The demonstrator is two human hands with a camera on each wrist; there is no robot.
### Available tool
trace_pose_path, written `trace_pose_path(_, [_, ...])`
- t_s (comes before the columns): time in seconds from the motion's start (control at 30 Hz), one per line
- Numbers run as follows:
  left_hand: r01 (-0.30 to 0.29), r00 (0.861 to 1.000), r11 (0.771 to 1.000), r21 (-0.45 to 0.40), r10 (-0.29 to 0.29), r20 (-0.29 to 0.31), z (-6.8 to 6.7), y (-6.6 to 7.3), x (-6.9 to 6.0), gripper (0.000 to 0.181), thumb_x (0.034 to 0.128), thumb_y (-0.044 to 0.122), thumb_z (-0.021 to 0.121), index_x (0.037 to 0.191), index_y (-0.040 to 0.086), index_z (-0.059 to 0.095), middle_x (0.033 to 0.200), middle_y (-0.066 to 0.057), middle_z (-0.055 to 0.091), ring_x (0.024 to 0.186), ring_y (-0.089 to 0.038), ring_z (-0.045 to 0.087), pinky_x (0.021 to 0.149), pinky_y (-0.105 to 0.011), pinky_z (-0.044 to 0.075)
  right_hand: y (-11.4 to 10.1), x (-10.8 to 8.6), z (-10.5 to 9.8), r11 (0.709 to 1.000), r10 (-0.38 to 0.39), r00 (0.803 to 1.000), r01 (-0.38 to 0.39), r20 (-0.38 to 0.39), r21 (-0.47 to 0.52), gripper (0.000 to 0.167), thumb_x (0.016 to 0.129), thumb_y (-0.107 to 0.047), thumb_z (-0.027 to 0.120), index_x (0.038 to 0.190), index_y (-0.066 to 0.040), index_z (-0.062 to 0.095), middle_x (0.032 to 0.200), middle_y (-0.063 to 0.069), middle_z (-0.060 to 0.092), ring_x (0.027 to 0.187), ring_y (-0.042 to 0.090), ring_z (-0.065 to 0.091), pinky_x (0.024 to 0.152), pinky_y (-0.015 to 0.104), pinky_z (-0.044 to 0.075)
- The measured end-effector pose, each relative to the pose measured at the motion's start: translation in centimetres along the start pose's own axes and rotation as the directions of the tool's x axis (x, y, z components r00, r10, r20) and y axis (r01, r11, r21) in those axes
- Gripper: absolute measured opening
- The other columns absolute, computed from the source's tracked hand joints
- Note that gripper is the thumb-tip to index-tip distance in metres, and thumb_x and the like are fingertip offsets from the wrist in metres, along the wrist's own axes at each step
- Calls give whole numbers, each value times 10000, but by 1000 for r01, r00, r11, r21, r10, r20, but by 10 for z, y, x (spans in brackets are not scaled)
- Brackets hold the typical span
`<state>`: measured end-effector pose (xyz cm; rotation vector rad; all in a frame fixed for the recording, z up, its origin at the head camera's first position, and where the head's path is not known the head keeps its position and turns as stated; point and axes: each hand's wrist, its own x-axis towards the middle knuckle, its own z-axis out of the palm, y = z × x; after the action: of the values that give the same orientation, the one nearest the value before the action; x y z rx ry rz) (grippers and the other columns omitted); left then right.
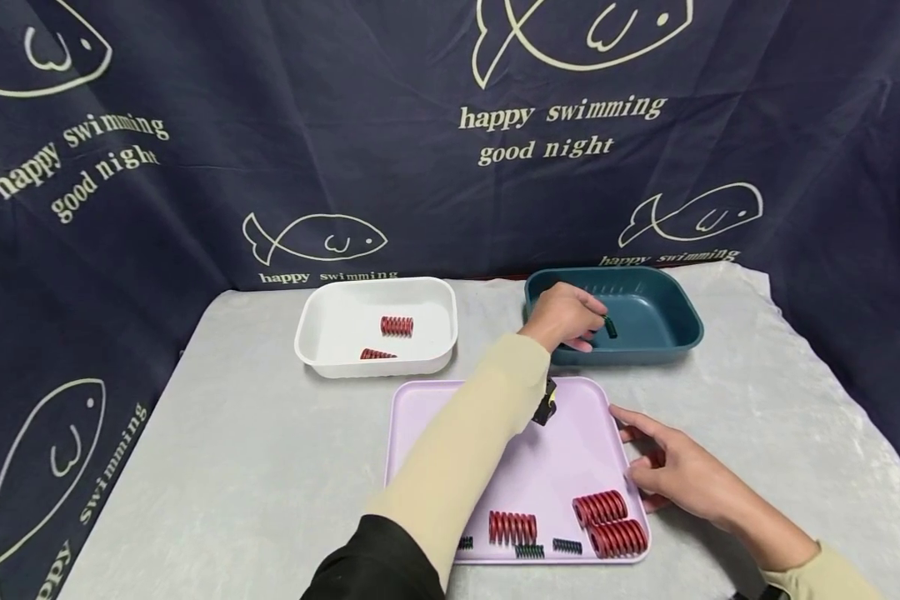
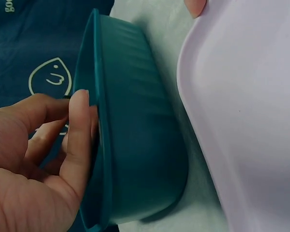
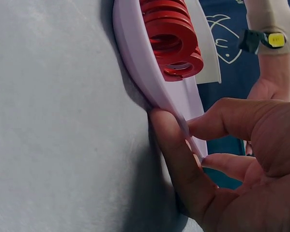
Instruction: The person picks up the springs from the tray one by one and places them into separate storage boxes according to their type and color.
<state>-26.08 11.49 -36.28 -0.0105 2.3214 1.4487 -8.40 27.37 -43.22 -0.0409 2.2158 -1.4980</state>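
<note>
My left hand (image 1: 566, 315) reaches over the near left rim of the teal bin (image 1: 686, 329), fingers bent and tips together. At the fingertips is a small dark green spring (image 1: 611, 327); in the left wrist view the fingers mostly hide it. My right hand (image 1: 682, 471) grips the right rim of the lilac tray (image 1: 570, 450), with thumb and fingers at its edge in the right wrist view. Large red springs (image 1: 618, 538) lie in the tray's near right corner, another red spring (image 1: 512, 527) near its front edge. Small green springs (image 1: 567, 546) lie beside them.
A white bin (image 1: 378, 368) stands at the back left, with two red springs (image 1: 397, 326) visible inside. A pale cloth (image 1: 232, 450) covers the table. Behind it hangs a dark blue curtain (image 1: 420, 167) with fish drawings. My left forearm crosses above the tray and hides part of it.
</note>
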Motion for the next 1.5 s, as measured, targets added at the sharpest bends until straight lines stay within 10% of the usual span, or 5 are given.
trace_pose_path(0.6, [111,990,994,-6,-112,-88,5,3,17,103,929,87,774,966,173,818,806,-53,725,524,-159,665,564,-307,622,-1,-1,1,999,-35,999,35,18,8,814,899,87,628,1616,-20,256,1401,353,407,902,307,583,573,457,624])
trace_pose_path(1.03, [-9,999,984,-177,15,36,-16,6,-1,115,904,39,786,950,143,800,883,35,690,757,-183,724,554,-279,612,-1,0,1,1000,11,1000,-11,4,13,823,899,82,640,1619,-35,258,1413,316,426,929,314,585,590,457,623])
trace_pose_path(1.5, [-113,947,985,-132,147,287,-74,-26,-18,257,922,84,783,1173,141,774,979,-6,754,1017,-292,728,666,-362,642,-2,-1,1,1000,26,1000,-26,-8,14,822,901,71,643,1623,-52,268,1418,295,432,925,306,586,595,459,624])
